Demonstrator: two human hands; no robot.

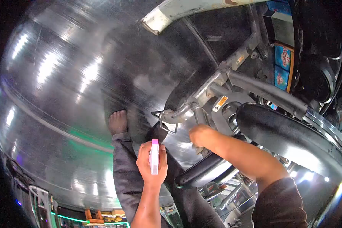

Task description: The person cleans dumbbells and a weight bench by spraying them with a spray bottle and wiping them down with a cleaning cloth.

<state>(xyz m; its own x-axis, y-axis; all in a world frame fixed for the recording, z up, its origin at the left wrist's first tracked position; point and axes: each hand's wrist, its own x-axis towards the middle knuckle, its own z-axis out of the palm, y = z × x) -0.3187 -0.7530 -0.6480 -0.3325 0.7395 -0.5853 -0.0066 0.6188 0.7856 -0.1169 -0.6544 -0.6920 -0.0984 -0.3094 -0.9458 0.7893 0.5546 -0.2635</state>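
L hand (151,161) at 6 o'clock of frame, fingers wrapped snug round small white spray bottle (154,159) w/ pink cap, bottle upright, cap end toward 12. R hand (200,133) at 2 o'clock from bottle, knuckles up, curled against chrome bracket (178,113) on bike. Fingers hidden, so cant tell if its got hold of anything. Yellow sticker (221,102) at 1 o'clock of R hand. 1 bare foot (117,121) at 10 o'clock from bottle, on shiny floor (57,87). Black bodywork (292,140) out at 3.
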